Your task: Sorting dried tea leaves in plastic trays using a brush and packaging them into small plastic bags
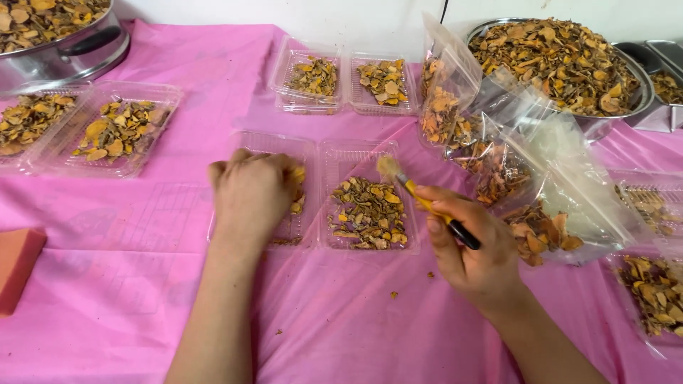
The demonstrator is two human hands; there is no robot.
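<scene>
- Dried yellow-orange slices (368, 212) fill the right half of a clear plastic twin tray (334, 153) lying open at the middle of a bench covered in pink cloth (142, 284).
- The left hand (250, 190) lies knuckles up, fingers curled down into the tray's left half, apparently pressing the slices there and steadying the tray; what the fingertips grip cannot be told.
- The right hand (473, 252) pinches a small brush (420, 199) with a yellow and black handle, its bristles held over the far edge of the filled half, seemingly for sweeping the pieces.
- Behind, one more twin tray (348, 82) sits open with both halves filled, and two filled trays (92, 128) lie at far left.
- Clear bags (512, 163) of slices, their number hard to make out, slump at right against one of two big metal bowls (597, 124) heaped with the same stuff; the other bowl (71, 50) stands at top left.
- One orange block (18, 267) lies at the left edge.
</scene>
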